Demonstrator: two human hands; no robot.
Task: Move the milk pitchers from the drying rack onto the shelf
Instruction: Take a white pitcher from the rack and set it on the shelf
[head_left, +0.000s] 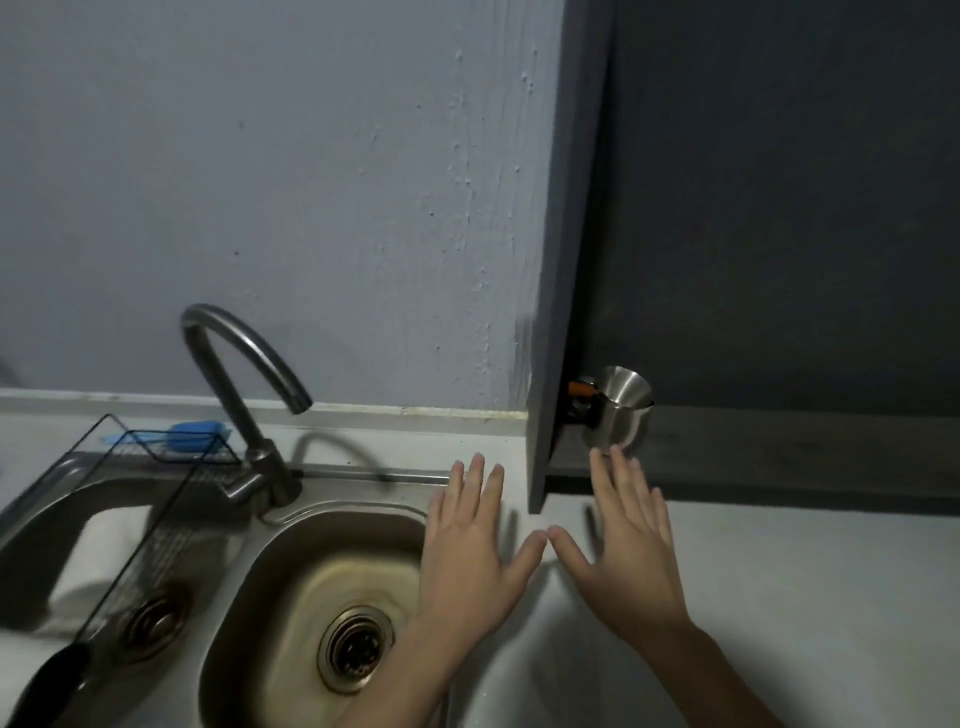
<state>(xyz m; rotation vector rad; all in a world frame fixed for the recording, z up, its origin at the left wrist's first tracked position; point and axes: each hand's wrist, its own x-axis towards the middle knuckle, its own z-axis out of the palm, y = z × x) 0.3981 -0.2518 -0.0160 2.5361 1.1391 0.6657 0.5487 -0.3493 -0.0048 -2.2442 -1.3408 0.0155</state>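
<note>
Pitcher (618, 410) on shelf (779, 447), rt of sink (291, 561).

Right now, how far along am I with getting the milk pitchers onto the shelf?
Done: one steel pitcher stands on the shelf, at its left end. In hand: nothing; the left hand and right hand are both open and empty, spread above the counter. Left: the wire rack over the sink shows no pitcher in the visible part, so the job looks finished or nearly so.

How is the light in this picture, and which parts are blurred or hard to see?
Head view: dim, bluish light; the shelf interior is nearly black; the pitcher shows a soft glare; both hands cast shadows on the counter; the rack at lower left is motion-blurred.
</note>
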